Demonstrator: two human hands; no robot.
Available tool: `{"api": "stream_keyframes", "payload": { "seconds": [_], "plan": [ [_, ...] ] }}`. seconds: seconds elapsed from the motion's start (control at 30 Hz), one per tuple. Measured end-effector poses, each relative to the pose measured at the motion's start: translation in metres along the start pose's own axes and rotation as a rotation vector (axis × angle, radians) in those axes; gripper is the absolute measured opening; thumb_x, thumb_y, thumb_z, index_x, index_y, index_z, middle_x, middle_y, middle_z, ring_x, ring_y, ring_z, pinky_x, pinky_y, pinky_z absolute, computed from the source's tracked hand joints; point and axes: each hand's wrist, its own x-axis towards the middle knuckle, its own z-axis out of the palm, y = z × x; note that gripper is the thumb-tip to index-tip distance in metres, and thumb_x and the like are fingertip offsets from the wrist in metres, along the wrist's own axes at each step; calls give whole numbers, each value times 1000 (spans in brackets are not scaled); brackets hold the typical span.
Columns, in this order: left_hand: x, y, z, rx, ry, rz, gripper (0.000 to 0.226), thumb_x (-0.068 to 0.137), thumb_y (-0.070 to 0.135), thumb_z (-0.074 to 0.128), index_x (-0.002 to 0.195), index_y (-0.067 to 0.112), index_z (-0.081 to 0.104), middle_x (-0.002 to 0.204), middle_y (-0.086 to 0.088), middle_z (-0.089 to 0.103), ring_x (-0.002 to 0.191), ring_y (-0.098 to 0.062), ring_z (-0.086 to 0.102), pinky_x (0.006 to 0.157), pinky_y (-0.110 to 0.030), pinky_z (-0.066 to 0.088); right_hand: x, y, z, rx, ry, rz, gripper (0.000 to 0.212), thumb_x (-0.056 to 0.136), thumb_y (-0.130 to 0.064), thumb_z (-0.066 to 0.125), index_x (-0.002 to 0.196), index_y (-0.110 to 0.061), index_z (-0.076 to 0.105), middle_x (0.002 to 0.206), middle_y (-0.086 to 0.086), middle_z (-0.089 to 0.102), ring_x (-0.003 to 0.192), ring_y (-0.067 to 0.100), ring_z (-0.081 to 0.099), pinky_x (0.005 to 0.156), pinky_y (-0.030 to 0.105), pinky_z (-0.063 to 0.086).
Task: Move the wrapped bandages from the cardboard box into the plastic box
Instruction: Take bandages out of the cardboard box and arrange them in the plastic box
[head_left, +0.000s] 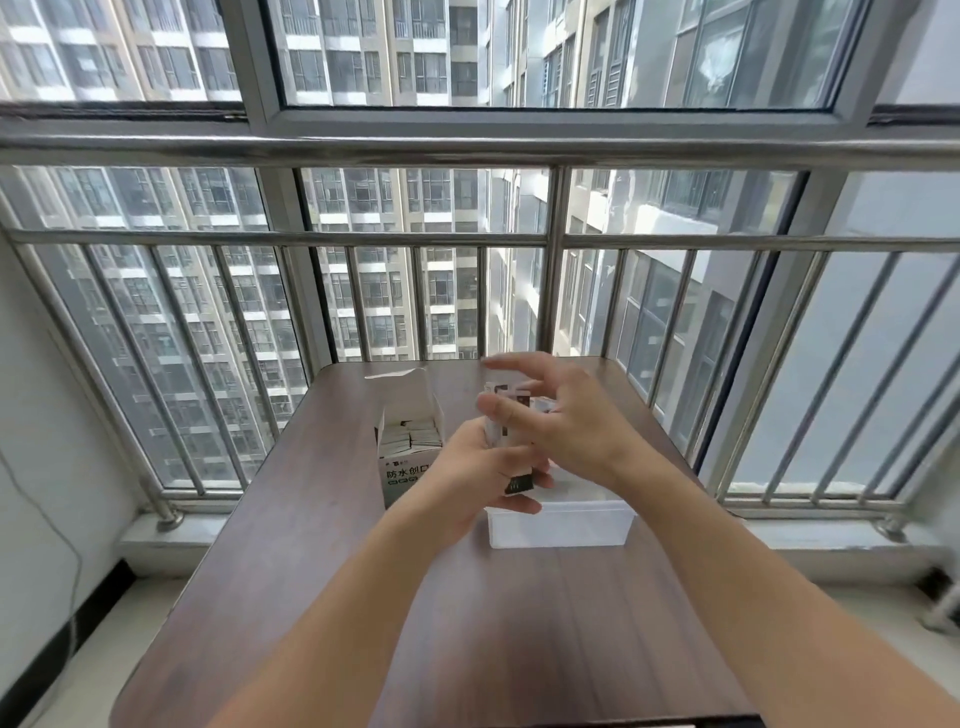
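Note:
An open white cardboard box (402, 470) stands left of centre on the table, its flap up and several wrapped bandages (415, 436) stacked inside. A translucent plastic box (563, 525) sits just right of it. Above the plastic box my left hand (470, 475) holds a bunch of white-and-black wrapped bandages (511, 415) upright. My right hand (563, 415) hovers over their top with fingers spread and blurred; whether it touches them I cannot tell. The inside of the plastic box is mostly hidden behind my hands.
The dark wooden table (441, 623) stands against a steel railing (550, 239) and a window. A cable (67, 540) hangs along the left wall. Bare tabletop lies in front of both boxes.

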Motion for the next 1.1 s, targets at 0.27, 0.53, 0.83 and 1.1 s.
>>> {"api": "stream_keyframes", "payload": {
  "seconds": [0.27, 0.53, 0.83, 1.1],
  "plan": [
    [7, 1, 8, 155, 204, 33, 24, 89, -1, 53, 81, 14, 69, 60, 5, 66, 58, -9, 62, 48, -25, 53, 1, 8, 12, -54, -1, -22, 30, 88, -29, 72, 118, -28, 71, 100, -8, 72, 90, 6, 69, 82, 25, 58],
    [15, -10, 2, 277, 281, 70, 11, 91, 10, 57, 88, 10, 68, 58, -3, 63, 52, -16, 59, 42, -22, 42, 3, 13, 7, 158, -75, 51, 20, 95, -26, 68, 112, -17, 72, 96, -5, 74, 81, 3, 70, 79, 32, 58],
    [11, 0, -19, 85, -132, -56, 12, 90, -1, 62, 91, 10, 64, 73, -4, 69, 55, -16, 56, 42, -20, 36, 7, 37, -8, 562, -447, 298, 27, 99, -6, 59, 123, 6, 62, 88, 12, 63, 71, 18, 53, 63, 27, 41],
    [17, -4, -14, 97, -48, -36, 15, 90, -3, 61, 102, 6, 62, 74, -8, 69, 59, -17, 62, 47, -23, 48, 11, 45, 0, 567, -426, 403, 20, 95, -12, 67, 111, -2, 73, 87, 13, 63, 72, 23, 47, 64, 24, 44]
  ]
}}
